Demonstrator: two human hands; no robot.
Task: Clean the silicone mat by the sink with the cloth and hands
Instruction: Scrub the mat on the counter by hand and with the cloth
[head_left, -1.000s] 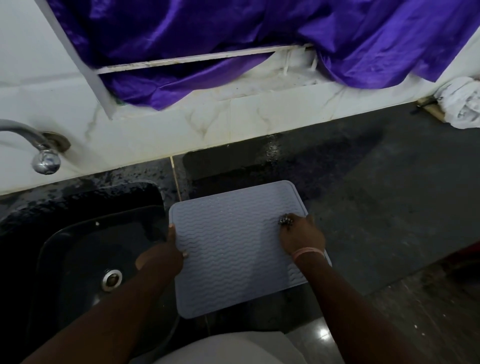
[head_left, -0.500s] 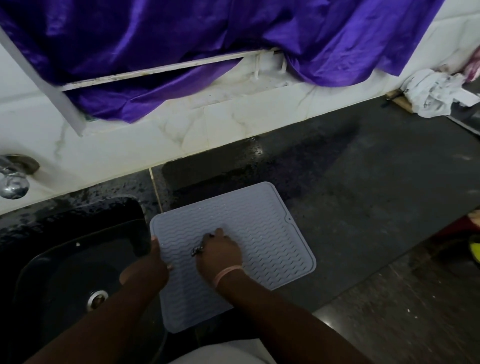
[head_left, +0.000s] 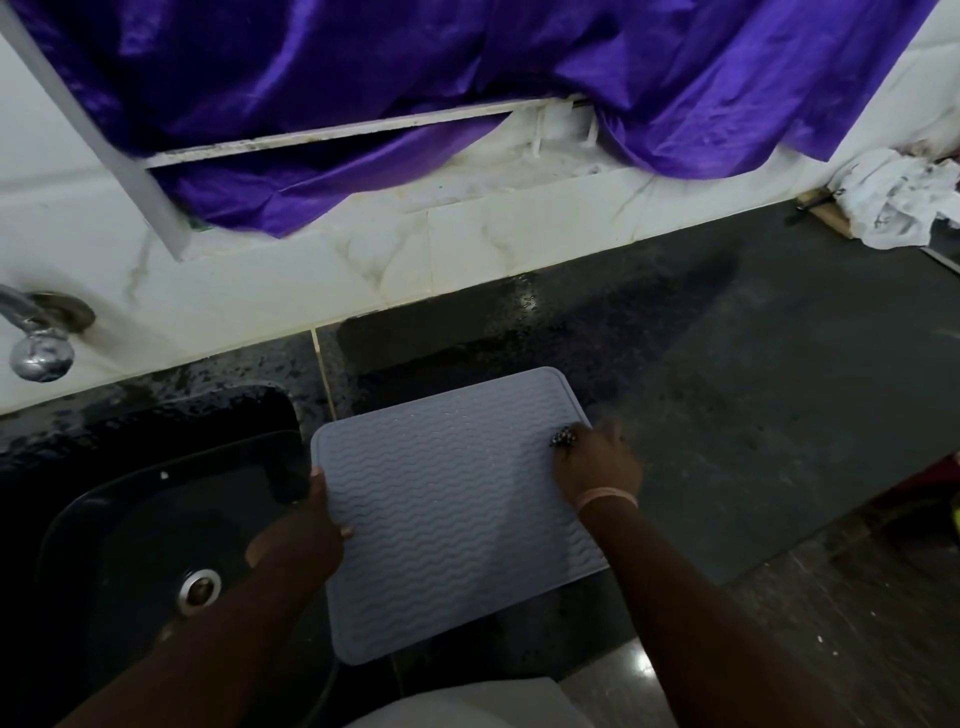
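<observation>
The pale grey silicone mat, ribbed with wavy lines, lies flat on the dark counter just right of the black sink. My left hand grips the mat's left edge, thumb on top and fingers hidden beneath. At the mat's right edge my right hand rests palm down and is blurred by motion. A small dark beaded thing shows at its fingers. A crumpled white cloth lies far off at the counter's back right, touched by neither hand.
A chrome tap juts from the white tiled wall above the sink, whose drain shows at the bottom. Purple fabric hangs over the ledge behind. The counter near the wall looks wet.
My right hand slid from the mat's right side to its middle, then back to the right edge. The left hand kept its grip on the left edge.
</observation>
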